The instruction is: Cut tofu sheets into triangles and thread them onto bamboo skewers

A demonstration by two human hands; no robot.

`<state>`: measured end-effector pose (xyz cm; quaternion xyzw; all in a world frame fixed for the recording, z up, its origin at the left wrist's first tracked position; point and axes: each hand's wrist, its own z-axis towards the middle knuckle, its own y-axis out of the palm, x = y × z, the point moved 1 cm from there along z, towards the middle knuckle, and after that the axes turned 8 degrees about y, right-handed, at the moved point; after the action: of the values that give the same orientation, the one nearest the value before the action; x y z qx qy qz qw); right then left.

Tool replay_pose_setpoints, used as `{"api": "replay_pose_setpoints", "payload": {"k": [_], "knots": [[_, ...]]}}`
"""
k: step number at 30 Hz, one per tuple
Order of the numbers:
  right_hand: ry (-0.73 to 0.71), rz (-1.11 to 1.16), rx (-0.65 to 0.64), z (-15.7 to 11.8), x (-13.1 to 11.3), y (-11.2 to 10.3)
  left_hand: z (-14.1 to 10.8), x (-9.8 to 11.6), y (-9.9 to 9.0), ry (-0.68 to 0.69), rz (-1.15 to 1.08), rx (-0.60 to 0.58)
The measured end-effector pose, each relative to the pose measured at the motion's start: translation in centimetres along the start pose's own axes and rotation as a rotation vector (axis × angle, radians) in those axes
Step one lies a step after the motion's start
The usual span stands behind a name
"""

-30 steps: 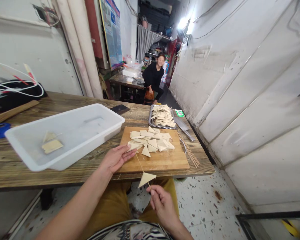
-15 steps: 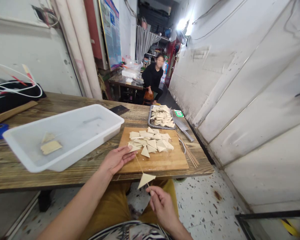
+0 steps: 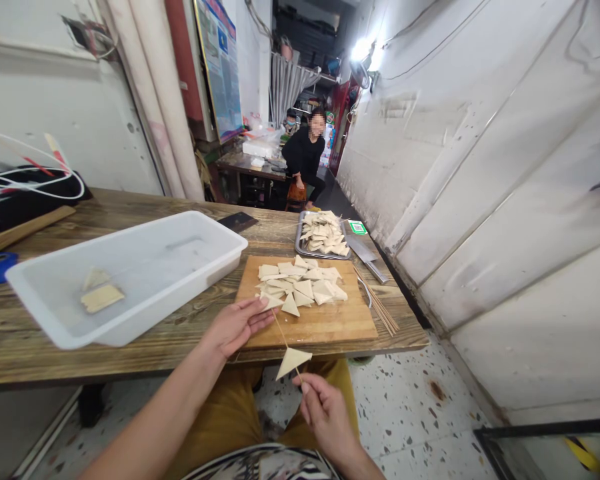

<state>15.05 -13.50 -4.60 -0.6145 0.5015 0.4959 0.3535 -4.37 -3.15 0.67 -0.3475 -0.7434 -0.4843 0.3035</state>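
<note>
My left hand (image 3: pixel 237 327) sits at the near edge of a wooden cutting board (image 3: pixel 310 330), its fingertips on a pale bean curd triangle (image 3: pixel 273 302). A thin bamboo skewer (image 3: pixel 285 337) runs from those fingers down to my right hand (image 3: pixel 327 420), which pinches its lower end. Another bean curd triangle (image 3: pixel 293 362) is threaded on the skewer, just above my right fingers. A heap of similar triangles (image 3: pixel 300 287) lies on the board. The skewer's upper tip is hidden at my left fingers.
A white plastic tub (image 3: pixel 130 250) holding two pale pieces stands left on the wooden table (image 3: pixel 190 350). Behind the board are a steel tray of triangles (image 3: pixel 323 235) and a cleaver (image 3: pixel 363 250). Loose skewers (image 3: pixel 379 310) lie right. A seated person (image 3: pixel 304 157) is beyond the table.
My hands and the skewer have shifted slightly lower in the view, and the whole scene has moved a little with my head. The seated person sits more upright.
</note>
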Motion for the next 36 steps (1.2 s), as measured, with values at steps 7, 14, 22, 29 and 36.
{"api": "replay_pose_setpoints", "payload": {"k": [7,14,22,29,36], "knots": [[-0.010,0.008,0.002,0.0,0.4,-0.1,-0.4,-0.5,0.2,0.002,0.014,0.006],[-0.032,0.026,-0.023,0.2,-0.2,0.0,-0.4,-0.5,0.4,0.015,-0.002,-0.013],[-0.030,-0.007,-0.005,0.2,0.1,-0.2,-0.4,-0.7,0.5,0.043,-0.036,0.022],[-0.064,-0.068,0.045,0.3,0.2,-0.1,-0.4,-1.0,0.6,0.043,-0.038,0.062],[-0.075,-0.057,0.058,0.5,0.6,-0.1,-0.5,-1.2,0.8,0.032,-0.029,0.066]]}}
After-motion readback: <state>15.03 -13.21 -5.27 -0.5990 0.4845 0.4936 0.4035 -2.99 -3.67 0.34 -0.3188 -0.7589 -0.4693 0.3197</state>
